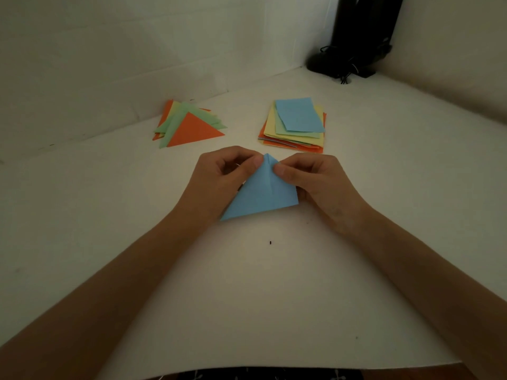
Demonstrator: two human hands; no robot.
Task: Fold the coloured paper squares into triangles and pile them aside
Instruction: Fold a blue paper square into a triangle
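Dark patterned cloth (pixel 260 374) shows at the bottom edge, under the near rim of the white table (pixel 247 297). Two bare forearms reach forward over the table and meet near its middle. A small dark speck (pixel 270 242) lies on the table between them.

Both hands hold the blue paper (pixel 260 196), which is folded into a triangle with its tip pointing away and its long edge toward the camera. The left hand (pixel 219 176) pinches the paper at the tip between thumb and curled fingers. The right hand (pixel 315 179) pinches the right edge just below the tip, its other fingers curled behind the paper. At the tip, two layers of paper sit slightly out of line. Whether the long edge rests on the table or hangs just above it, I cannot tell.

Beyond the hands on the left lies a loose pile of triangles (pixel 192 127), orange on top, with green, yellow and orange under it. On the right, well apart from that pile, sits a stack of squares (pixel 296 124), blue on top, above green, yellow and orange sheets.

In the far right corner, against the pale walls, stands a black stand (pixel 356 37) with cords at its foot.
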